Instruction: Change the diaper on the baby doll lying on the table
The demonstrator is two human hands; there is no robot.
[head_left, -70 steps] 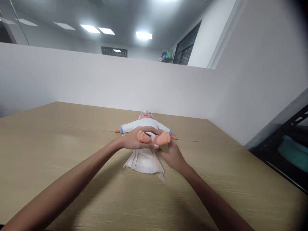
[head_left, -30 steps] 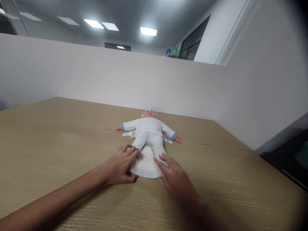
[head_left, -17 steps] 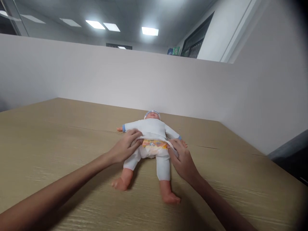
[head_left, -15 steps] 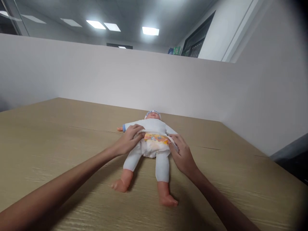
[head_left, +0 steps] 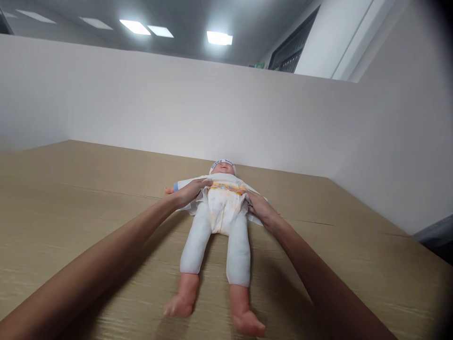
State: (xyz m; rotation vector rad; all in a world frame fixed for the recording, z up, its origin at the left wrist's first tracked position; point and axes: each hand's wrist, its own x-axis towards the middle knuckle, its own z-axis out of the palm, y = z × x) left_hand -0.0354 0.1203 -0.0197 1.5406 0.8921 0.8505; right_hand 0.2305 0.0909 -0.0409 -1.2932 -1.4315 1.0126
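While on doll [head_left: 200, 238], diaper [head_left: 222, 208] between grips [head_left: 193, 191] [head_left: 260, 207].

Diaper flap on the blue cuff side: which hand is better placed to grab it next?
Probably the left hand: it's at that edge of the diaper, right by the flap. The right hand is across the diaper, at its opposite edge.

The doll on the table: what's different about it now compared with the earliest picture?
The doll's legs, raised in the left hand before, have been let go and lie on the table, feet toward the viewer. The front of the diaper, earlier spread beneath, has been folded up over the belly; the left hand and right hand are at its upper sides. The doll still lies face up, arms spread.
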